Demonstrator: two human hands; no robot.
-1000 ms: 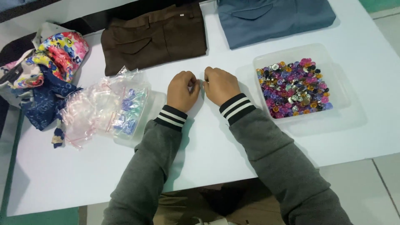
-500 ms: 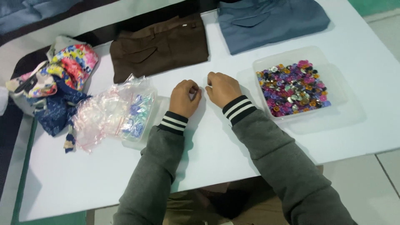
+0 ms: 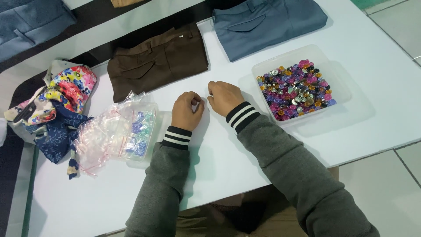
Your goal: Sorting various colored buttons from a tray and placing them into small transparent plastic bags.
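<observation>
Fists: I am curling my left hand [image 3: 186,110] and right hand [image 3: 223,97] shut on the table [image 3: 219,158], between bags [image 3: 112,134] and button tray [image 3: 302,87]; contents, if any, hidden.

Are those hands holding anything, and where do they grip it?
It cannot be told: the left hand and right hand pinch together above the white table, and anything between their fingertips is too small to see.

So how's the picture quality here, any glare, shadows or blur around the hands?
Head view: even, bright overhead light, with no harsh glare on the white table. Soft shadows fall beside the left hand and right hand and around the clear tub of buttons. The hands look sharp; whatever sits between the fingertips is too small to make out.
</observation>
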